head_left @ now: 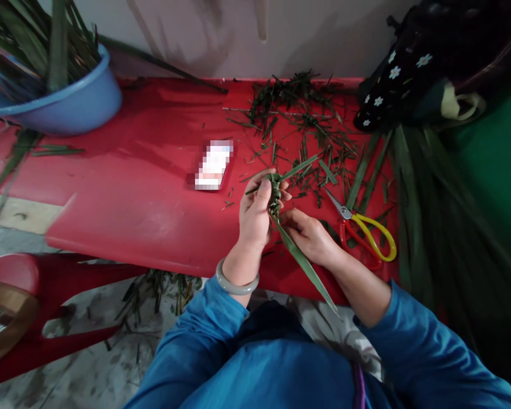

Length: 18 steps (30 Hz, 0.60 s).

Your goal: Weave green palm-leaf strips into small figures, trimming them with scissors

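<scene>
A small woven piece of green leaf is in the middle of the view, above the red table's front part. My left hand is closed on it, with the thumb pressed on its upper side. One leaf strip sticks out to the upper right, and a long strip hangs down to the lower right. My right hand is at the lower end of the woven piece, its fingers curled by the base of the long strip; what they pinch is hidden. Scissors with red and yellow handles lie open right of my right hand.
Leaf scraps litter the red table. A blurred-out phone lies left of my hands. At the back left is a blue basin of leaves. A flowered black bag and long leaves are at the right.
</scene>
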Tool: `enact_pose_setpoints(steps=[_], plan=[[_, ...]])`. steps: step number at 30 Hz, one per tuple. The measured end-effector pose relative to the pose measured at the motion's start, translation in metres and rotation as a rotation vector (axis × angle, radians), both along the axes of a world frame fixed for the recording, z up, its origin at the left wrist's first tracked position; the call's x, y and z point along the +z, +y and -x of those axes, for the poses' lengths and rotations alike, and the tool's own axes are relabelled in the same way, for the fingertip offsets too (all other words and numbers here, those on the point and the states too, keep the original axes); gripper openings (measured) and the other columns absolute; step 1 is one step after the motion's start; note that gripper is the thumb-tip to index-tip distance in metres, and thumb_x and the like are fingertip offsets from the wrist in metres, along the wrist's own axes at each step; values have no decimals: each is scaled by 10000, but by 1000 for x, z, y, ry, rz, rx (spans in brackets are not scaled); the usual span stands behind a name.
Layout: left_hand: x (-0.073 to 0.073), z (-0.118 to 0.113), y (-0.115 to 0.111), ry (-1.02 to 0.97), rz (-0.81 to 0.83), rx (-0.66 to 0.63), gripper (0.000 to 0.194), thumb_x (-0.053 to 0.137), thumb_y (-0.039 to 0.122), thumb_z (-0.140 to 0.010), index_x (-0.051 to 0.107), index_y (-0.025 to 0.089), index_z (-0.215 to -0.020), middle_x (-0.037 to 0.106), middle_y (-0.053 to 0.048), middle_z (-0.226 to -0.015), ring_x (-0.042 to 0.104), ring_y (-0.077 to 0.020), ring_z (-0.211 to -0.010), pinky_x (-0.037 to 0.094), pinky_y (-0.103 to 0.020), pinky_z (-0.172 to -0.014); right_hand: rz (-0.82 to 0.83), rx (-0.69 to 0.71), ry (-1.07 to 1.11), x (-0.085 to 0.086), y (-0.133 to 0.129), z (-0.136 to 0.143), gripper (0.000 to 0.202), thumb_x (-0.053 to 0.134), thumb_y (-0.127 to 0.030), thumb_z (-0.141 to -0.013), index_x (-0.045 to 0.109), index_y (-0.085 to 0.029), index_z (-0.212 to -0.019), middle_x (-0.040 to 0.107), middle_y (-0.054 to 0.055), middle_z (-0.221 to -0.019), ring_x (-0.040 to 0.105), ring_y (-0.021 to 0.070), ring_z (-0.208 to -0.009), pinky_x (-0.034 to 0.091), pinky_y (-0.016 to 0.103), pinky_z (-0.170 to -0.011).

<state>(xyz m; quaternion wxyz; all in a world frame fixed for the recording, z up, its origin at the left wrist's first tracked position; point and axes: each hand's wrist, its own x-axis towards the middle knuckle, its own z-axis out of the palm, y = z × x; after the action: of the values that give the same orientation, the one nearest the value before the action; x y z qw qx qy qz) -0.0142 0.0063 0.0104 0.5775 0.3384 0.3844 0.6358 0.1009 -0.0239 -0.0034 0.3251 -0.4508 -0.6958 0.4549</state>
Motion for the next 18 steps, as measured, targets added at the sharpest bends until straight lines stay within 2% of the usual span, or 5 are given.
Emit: enact_pose_setpoints(steps=[2,4,7,11,18], plan=[[-2,0,0,8,-14,-22,285,554,349,-736,579,214,-987,670,-26,-788,642,-146,-761,500,-236,-589,37,22,118,-1,1,-1,51,405,-200,-778,444,-193,-811,532,-23,-638,521,97,-571,432,231,-574],[-4,1,0,20,-47,-25,307,574,313,-719,581,220,-1011,676,-29,-833,637,-163,-837,510,-269,-684,92,52,224,-1,1,-1,66,405,-261,-811,419,-197,-801,498,-36,-594,491,87,-516,422,222,-520],[-7,0,0,62,-76,-42,214,581,312,-714,630,206,-894,680,-34,-818,632,-173,-865,506,-307,-751,139,77,310,-1,2,0,136,410,-328,-832,396,-200,-789,492,-39,-590,481,79,-489,415,214,-482],[-7,-2,-1,50,-62,-89,170,598,339,-702,641,177,-730,670,-32,-716,646,-169,-776,516,-325,-732,150,80,302,-1,2,0,149,427,-326,-825,385,-199,-759,500,-34,-598,497,84,-500,420,218,-489],[-3,-4,-4,-5,20,-63,213,659,357,-645,619,169,-738,646,0,-663,647,-140,-685,522,-301,-691,48,23,137,-3,3,1,75,412,-235,-802,394,-198,-739,512,-21,-618,494,94,-560,420,225,-543]])
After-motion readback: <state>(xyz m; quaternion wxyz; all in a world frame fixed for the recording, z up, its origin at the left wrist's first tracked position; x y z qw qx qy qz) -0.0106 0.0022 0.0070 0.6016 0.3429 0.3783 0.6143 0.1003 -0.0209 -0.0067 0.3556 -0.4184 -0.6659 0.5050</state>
